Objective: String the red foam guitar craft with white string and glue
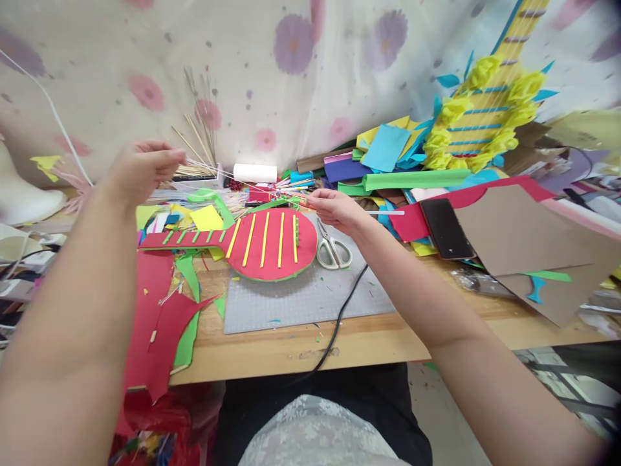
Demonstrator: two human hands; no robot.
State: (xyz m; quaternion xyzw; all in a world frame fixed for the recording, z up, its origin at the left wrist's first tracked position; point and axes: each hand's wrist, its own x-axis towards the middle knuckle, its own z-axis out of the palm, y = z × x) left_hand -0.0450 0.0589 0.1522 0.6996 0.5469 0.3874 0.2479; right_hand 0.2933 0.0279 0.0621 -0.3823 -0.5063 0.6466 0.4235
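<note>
My left hand (154, 163) is raised at the left, fingers pinched on one end of a thin white string (220, 169). The string runs taut down to my right hand (332, 207), whose fingertips are closed on it too. Below the string lies a red lute-shaped craft piece (272, 243) with yellow strips on its round body and short green strips along its neck. It rests partly on a grey cutting mat (301, 304). White-handled scissors (334, 251) lie on the mat, just below my right hand.
Red sheet scraps (150, 323) hang over the front edge at left. A black cable (342, 314) crosses the mat. Brown cardboard (524, 226) and a black phone (446, 226) lie at right. A yellow flowered guitar craft (480, 123) leans behind; thin sticks (196, 139) stand at back left.
</note>
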